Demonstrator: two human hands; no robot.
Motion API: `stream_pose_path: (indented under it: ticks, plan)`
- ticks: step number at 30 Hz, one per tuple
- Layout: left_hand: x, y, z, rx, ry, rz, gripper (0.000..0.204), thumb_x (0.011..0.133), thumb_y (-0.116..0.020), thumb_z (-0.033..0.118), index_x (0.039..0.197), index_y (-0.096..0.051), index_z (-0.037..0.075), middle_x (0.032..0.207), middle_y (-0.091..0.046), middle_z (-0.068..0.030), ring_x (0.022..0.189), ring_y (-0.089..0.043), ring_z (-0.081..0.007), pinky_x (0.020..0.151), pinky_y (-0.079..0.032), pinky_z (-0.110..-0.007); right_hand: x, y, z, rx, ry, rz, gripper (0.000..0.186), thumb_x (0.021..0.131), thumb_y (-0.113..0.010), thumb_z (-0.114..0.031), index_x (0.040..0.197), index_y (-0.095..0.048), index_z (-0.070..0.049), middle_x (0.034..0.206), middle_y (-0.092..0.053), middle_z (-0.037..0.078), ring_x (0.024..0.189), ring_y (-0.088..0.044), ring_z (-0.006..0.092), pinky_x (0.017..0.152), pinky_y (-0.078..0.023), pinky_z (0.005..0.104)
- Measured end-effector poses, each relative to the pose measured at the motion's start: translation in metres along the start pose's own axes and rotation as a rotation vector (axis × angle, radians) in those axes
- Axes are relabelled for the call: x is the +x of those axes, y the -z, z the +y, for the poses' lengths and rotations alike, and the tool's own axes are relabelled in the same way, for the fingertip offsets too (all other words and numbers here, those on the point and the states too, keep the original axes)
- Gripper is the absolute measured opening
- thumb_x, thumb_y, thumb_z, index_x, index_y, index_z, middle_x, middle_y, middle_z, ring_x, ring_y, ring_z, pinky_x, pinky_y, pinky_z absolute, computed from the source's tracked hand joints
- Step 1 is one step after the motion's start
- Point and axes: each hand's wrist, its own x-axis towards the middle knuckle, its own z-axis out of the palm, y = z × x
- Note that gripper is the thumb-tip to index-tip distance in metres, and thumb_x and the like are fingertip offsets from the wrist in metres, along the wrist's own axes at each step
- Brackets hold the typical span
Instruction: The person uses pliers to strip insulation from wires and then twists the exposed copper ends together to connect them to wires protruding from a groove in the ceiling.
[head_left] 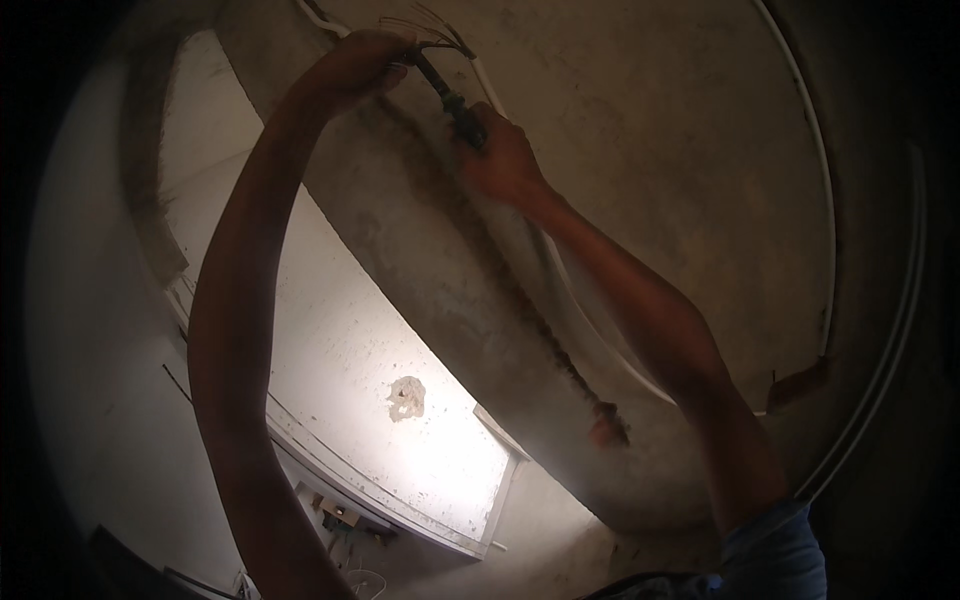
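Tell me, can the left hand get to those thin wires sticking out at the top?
Probably yes. The left hand is already raised right beside the thin wires, its fingers at their base where they fan out of the dark cable. Nothing sits between them. The right hand grips lower down.

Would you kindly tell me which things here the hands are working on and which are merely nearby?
In hand:
left hand at the loose wire ends
right hand gripping the dark tool

Nearby, untouched:
white conduit on the concrete
pale patch on the lit panel
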Motion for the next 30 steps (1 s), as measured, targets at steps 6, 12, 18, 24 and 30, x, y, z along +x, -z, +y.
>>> stream_pose_path:
  ticks: [6,12,18,24,30]
  plan:
    - [-0.01,-0.059,-0.03,0.018,-0.495,0.647,0.027,0.095,-0.06,0.025,0.099,-0.064,-0.001,0.074,-0.058,-0.0016,0.068,-0.055,-0.0074,0.059,-0.044,-0.021,0.0,-0.004,-0.002,0.109,-0.025,-0.011,0.034,0.086,-0.061,-0.035,0.092,-0.058,-0.001,0.085,-0.065,0.026,0.087,-0.064,0.0428,0.076,-0.048,0.0473]
    - [-0.02,-0.072,-0.05,-0.09,-0.848,0.795,0.023,0.096,-0.057,0.02,0.102,-0.063,-0.002,0.08,-0.063,-0.0046,0.075,-0.06,-0.0116,0.063,-0.047,-0.026,-0.013,-0.01,-0.018,0.208,-0.106,-0.071,0.037,0.086,-0.06,-0.037,0.094,-0.059,-0.001,0.085,-0.066,0.023,0.087,-0.065,0.04,0.076,-0.048,0.0464]
    - [-0.035,-0.03,-0.042,0.189,-0.577,0.452,0.039,0.098,-0.05,0.038,0.094,-0.068,0.003,0.077,-0.062,-0.0027,0.074,-0.059,-0.0111,0.062,-0.047,-0.027,-0.007,0.005,0.007,0.059,-0.086,-0.052,0.039,0.086,-0.061,-0.039,0.096,-0.058,-0.002,0.083,-0.065,0.023,0.085,-0.065,0.0398,0.075,-0.047,0.0477]
    - [-0.021,0.019,0.034,0.722,-0.097,-0.026,0.054,0.094,-0.048,0.053,0.102,-0.07,0.004,0.076,-0.061,-0.0019,0.057,-0.052,-0.0104,0.052,-0.042,-0.025,-0.01,0.002,0.007,0.025,-0.022,-0.037,0.038,0.086,-0.061,-0.039,0.095,-0.057,-0.002,0.081,-0.064,0.022,0.083,-0.065,0.0407,0.073,-0.047,0.049]
    - [-0.009,0.029,0.061,0.76,0.111,-0.293,0.058,0.091,-0.051,0.056,0.112,-0.065,0.004,0.103,-0.061,-0.0044,0.058,-0.054,-0.0104,0.05,-0.043,-0.023,-0.005,0.007,0.009,0.024,0.038,-0.029,0.038,0.086,-0.061,-0.039,0.093,-0.056,-0.002,0.077,-0.064,0.023,0.078,-0.065,0.0406,0.071,-0.048,0.0481]
